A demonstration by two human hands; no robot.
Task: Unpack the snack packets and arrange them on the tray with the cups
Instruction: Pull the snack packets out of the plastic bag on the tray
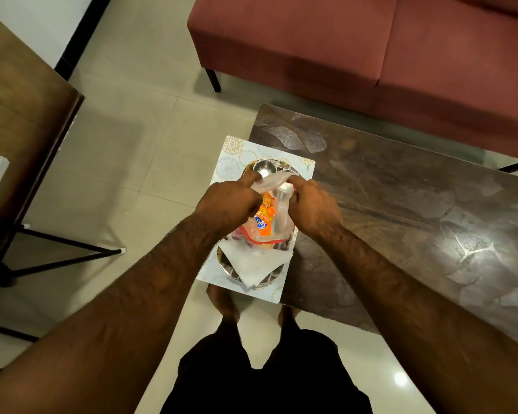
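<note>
The left hand is closed in a pinch on the left side of the mouth of a clear plastic bag, at the centre of the frame. The right hand is closed on the opposite side of the same opening, and the bag's rim is stretched between the two. Inside the bag an orange snack packet with a blue logo shows through the plastic; more packets may lie under it, but they are too blurred to tell.

The bag's lower end rests on a round metal tray, where a folded white napkin lies toward the bottom of the frame. Just above the hands, a steel cup stands at the tray's far edge; a second one beside it is mostly hidden by the bag. The tray sits on a pale patterned placemat that overhangs the left end of a dark wooden table. A maroon sofa fills the upper right, and beige floor tiles the left.
</note>
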